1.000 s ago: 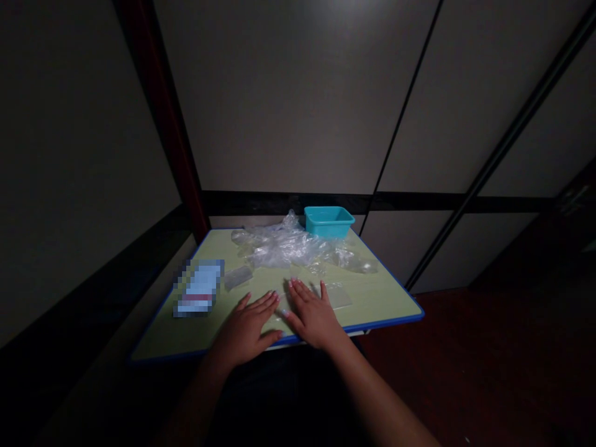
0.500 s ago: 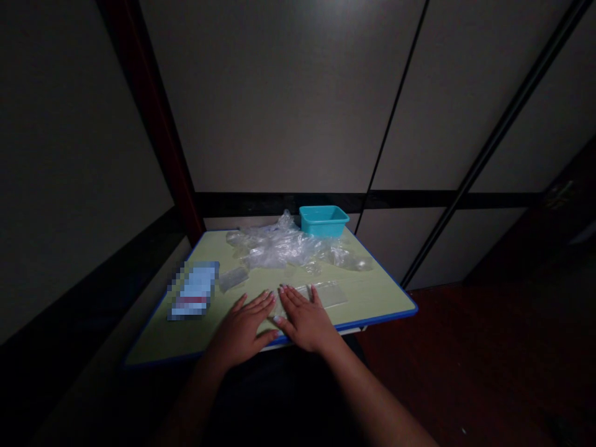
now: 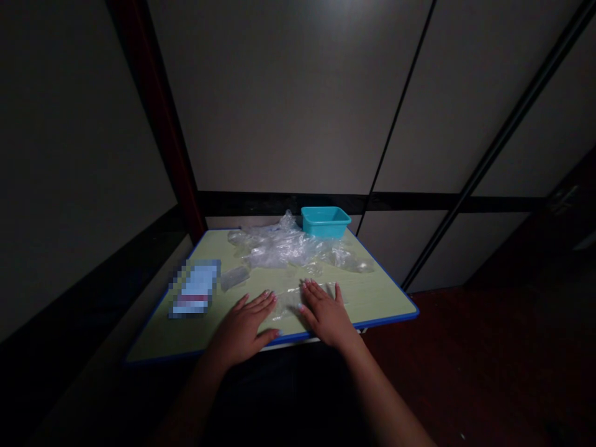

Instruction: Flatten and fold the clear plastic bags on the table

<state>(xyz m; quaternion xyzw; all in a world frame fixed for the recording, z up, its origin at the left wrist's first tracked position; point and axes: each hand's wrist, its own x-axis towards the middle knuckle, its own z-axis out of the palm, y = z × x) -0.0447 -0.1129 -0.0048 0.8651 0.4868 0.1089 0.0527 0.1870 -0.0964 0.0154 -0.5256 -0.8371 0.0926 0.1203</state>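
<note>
A clear, flat plastic bag (image 3: pixel 286 304) lies near the front edge of the light green table (image 3: pixel 382 301). My left hand (image 3: pixel 244 326) rests palm down at the bag's left end, fingers stretched out and holding nothing. On the bag's right part my right hand (image 3: pixel 326 312) lies flat with its fingers apart, covering some of the plastic. Beyond both hands spreads a crumpled heap of clear plastic (image 3: pixel 284 248). A small folded piece of clear plastic (image 3: pixel 234 277) sits to the left, between the heap and a pixelated white-and-blue item (image 3: pixel 198 288).
A turquoise plastic basin (image 3: pixel 326 222) stands at the table's back edge, touching the plastic heap. Behind the table rises a panelled wall (image 3: pixel 288 99) with a black band. Dark red floor (image 3: pixel 419 366) shows at the right.
My right hand has slid to the right over the flat bag, uncovering its middle part. My left hand has stayed nearly in place.
</note>
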